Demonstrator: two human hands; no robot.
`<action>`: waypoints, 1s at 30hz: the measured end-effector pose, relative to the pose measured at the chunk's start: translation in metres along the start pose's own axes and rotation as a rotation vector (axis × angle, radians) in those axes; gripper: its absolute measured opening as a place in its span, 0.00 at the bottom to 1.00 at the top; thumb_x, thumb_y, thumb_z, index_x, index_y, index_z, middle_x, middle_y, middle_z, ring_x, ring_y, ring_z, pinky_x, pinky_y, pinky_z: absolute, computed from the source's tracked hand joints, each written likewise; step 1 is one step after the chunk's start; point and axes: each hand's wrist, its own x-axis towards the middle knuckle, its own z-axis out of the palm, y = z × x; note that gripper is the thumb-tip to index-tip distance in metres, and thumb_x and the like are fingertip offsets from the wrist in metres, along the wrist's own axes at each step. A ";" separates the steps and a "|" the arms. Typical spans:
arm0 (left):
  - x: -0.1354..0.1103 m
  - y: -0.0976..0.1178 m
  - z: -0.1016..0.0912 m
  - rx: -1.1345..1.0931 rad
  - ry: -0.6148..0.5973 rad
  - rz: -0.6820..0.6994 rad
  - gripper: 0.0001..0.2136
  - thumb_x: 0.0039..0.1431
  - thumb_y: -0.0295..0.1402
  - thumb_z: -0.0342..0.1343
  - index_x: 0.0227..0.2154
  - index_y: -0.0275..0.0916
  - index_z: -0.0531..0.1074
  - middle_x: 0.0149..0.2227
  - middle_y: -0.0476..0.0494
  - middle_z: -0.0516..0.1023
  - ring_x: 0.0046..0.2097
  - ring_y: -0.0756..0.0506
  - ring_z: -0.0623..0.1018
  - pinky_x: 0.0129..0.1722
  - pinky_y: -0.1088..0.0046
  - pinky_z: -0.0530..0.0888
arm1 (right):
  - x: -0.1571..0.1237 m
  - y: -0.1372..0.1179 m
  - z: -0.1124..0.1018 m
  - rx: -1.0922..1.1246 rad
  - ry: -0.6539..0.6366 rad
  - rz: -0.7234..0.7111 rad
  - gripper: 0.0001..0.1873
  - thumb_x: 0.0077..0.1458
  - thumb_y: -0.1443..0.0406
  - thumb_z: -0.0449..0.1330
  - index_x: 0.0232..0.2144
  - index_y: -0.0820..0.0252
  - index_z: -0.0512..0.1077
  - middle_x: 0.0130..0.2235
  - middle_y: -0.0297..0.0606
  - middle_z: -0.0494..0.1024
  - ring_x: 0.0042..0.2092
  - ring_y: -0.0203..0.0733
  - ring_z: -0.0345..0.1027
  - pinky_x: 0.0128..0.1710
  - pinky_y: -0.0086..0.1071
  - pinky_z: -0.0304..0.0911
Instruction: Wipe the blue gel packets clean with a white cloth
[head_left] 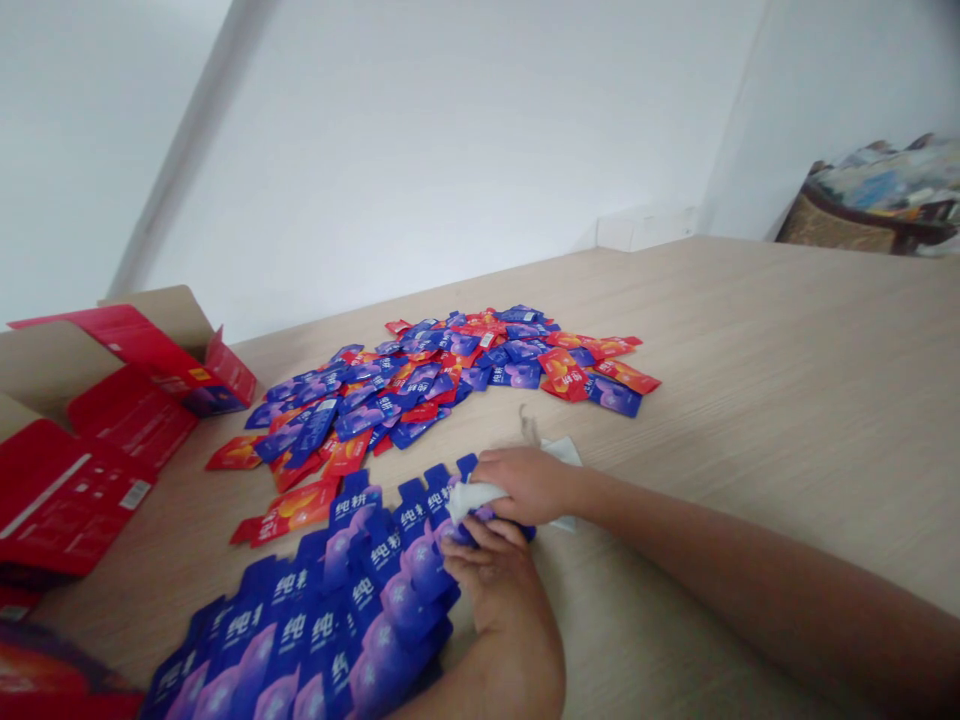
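Observation:
A fanned row of blue and purple packets (322,620) lies on the wooden table (750,380) in front of me. My left hand (495,585) rests at the row's far end, fingers pressed down on the last blue packet. My right hand (525,485) is closed around a crumpled white wipe or tissue (469,497) pressed against the same packets. Behind my right hand lies a flat white sachet (562,452), partly hidden.
A loose heap of several red and blue packets (442,375) lies farther back on the table. Open red cardboard boxes (97,430) stand at the left edge. A white wall rises behind, and a cluttered wicker basket (862,215) sits far right.

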 end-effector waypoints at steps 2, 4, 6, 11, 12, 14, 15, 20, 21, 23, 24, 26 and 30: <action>0.000 -0.001 0.000 -0.010 -0.004 0.016 0.18 0.54 0.16 0.43 0.40 0.33 0.75 0.46 0.27 0.75 0.42 0.31 0.76 0.35 0.54 0.75 | 0.000 -0.001 0.000 -0.011 -0.014 0.017 0.15 0.51 0.62 0.56 0.41 0.62 0.68 0.39 0.41 0.71 0.40 0.43 0.64 0.39 0.34 0.58; 0.000 -0.003 0.001 -0.013 -0.009 0.022 0.18 0.54 0.16 0.42 0.40 0.33 0.75 0.46 0.27 0.75 0.42 0.31 0.77 0.35 0.54 0.75 | 0.000 -0.001 0.000 -0.021 0.014 0.027 0.16 0.50 0.63 0.56 0.43 0.63 0.67 0.40 0.42 0.70 0.41 0.44 0.64 0.41 0.34 0.57; -0.001 -0.002 0.002 -0.022 -0.013 0.021 0.19 0.54 0.16 0.42 0.40 0.33 0.75 0.46 0.27 0.74 0.42 0.32 0.77 0.35 0.54 0.75 | 0.000 -0.001 0.000 -0.026 0.018 0.024 0.16 0.50 0.63 0.56 0.43 0.63 0.68 0.40 0.42 0.70 0.42 0.44 0.64 0.41 0.34 0.57; 0.001 0.006 0.005 -0.007 -0.026 -0.052 0.18 0.54 0.16 0.43 0.40 0.33 0.75 0.48 0.26 0.73 0.43 0.31 0.76 0.38 0.51 0.74 | 0.000 -0.004 -0.002 -0.033 0.001 0.036 0.15 0.50 0.63 0.56 0.41 0.63 0.68 0.39 0.42 0.70 0.41 0.43 0.64 0.41 0.34 0.58; 0.001 0.008 0.006 0.000 -0.037 -0.067 0.18 0.54 0.16 0.44 0.40 0.33 0.75 0.49 0.26 0.73 0.44 0.31 0.76 0.38 0.51 0.73 | 0.000 -0.004 -0.003 -0.030 0.027 0.034 0.16 0.50 0.64 0.56 0.42 0.63 0.68 0.40 0.42 0.70 0.41 0.43 0.64 0.41 0.34 0.58; 0.001 0.009 0.006 0.012 -0.049 -0.077 0.18 0.54 0.16 0.44 0.40 0.34 0.75 0.49 0.27 0.72 0.44 0.31 0.76 0.39 0.51 0.73 | 0.000 -0.005 -0.002 -0.021 0.059 0.019 0.17 0.50 0.65 0.56 0.44 0.63 0.67 0.41 0.42 0.70 0.42 0.43 0.64 0.42 0.34 0.58; 0.001 0.009 0.005 0.020 -0.045 -0.079 0.18 0.54 0.16 0.44 0.40 0.34 0.75 0.49 0.27 0.73 0.44 0.31 0.76 0.39 0.51 0.73 | 0.001 -0.004 -0.001 -0.017 0.052 0.011 0.17 0.50 0.64 0.56 0.44 0.62 0.67 0.40 0.42 0.70 0.41 0.43 0.64 0.41 0.33 0.58; 0.000 0.001 0.003 -0.004 -0.016 -0.021 0.19 0.54 0.16 0.43 0.40 0.34 0.75 0.47 0.29 0.75 0.43 0.32 0.77 0.37 0.54 0.75 | 0.000 0.004 0.002 -0.054 0.014 0.082 0.15 0.50 0.64 0.57 0.42 0.62 0.69 0.40 0.42 0.70 0.41 0.45 0.64 0.40 0.34 0.58; 0.000 0.000 0.002 -0.029 -0.027 -0.010 0.19 0.54 0.16 0.43 0.40 0.34 0.75 0.47 0.28 0.75 0.42 0.32 0.77 0.36 0.54 0.75 | 0.000 0.006 0.001 -0.056 0.036 0.101 0.16 0.50 0.65 0.57 0.43 0.62 0.68 0.40 0.43 0.70 0.42 0.45 0.64 0.41 0.35 0.58; 0.001 -0.002 0.001 -0.084 -0.062 -0.006 0.20 0.54 0.15 0.42 0.41 0.34 0.75 0.47 0.27 0.74 0.43 0.31 0.76 0.36 0.53 0.75 | 0.000 0.006 -0.001 -0.039 0.074 0.091 0.18 0.50 0.66 0.56 0.45 0.62 0.67 0.42 0.43 0.70 0.43 0.45 0.63 0.42 0.35 0.57; 0.001 -0.002 0.001 -0.105 -0.077 -0.013 0.20 0.54 0.15 0.42 0.41 0.34 0.75 0.48 0.26 0.73 0.43 0.31 0.76 0.37 0.52 0.74 | 0.000 0.005 -0.002 -0.026 0.079 0.062 0.18 0.50 0.67 0.56 0.45 0.62 0.67 0.42 0.43 0.70 0.44 0.44 0.63 0.43 0.35 0.57; 0.001 -0.001 -0.001 -0.122 -0.088 -0.027 0.20 0.54 0.15 0.42 0.41 0.34 0.75 0.48 0.26 0.73 0.44 0.31 0.76 0.38 0.51 0.74 | 0.001 0.002 -0.003 -0.010 0.052 -0.009 0.16 0.50 0.66 0.56 0.44 0.62 0.68 0.41 0.42 0.70 0.43 0.43 0.63 0.43 0.34 0.57; 0.001 -0.001 -0.004 -0.107 -0.080 -0.028 0.19 0.54 0.15 0.43 0.42 0.33 0.75 0.47 0.26 0.74 0.44 0.31 0.76 0.40 0.50 0.73 | 0.002 0.002 -0.001 -0.042 -0.013 -0.016 0.12 0.49 0.67 0.56 0.38 0.63 0.69 0.39 0.41 0.70 0.41 0.43 0.63 0.41 0.34 0.57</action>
